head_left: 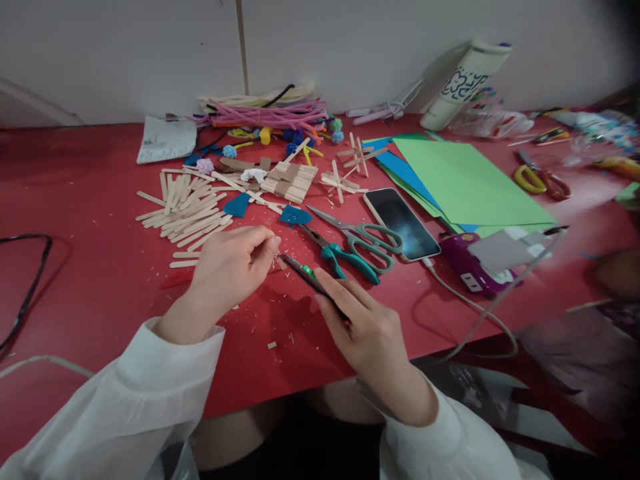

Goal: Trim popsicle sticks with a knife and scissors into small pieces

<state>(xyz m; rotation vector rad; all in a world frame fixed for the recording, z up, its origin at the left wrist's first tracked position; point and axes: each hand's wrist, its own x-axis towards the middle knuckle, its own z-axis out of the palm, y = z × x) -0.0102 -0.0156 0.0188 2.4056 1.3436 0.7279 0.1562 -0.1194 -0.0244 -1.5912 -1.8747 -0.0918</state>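
Note:
My left hand (230, 270) is closed in a pinch on a small wooden stick piece (281, 263) above the red table (90, 220). My right hand (363, 320) grips a dark cutter with a green spot (305, 272), its tip pointing at the stick piece. Both wrists wear white sleeves. Wood shavings lie scattered on the table under my hands. A loose pile of popsicle sticks (185, 210) sits just beyond my left hand.
Teal pliers (340, 257), grey-green scissors (360, 235) and a phone (401, 222) on a white cable lie ahead. Green and blue paper sheets (465, 183), a glued stick panel (290, 180), pipe cleaners (270, 115), yellow-red scissors (543, 180) and a purple charger (467, 267) lie further off.

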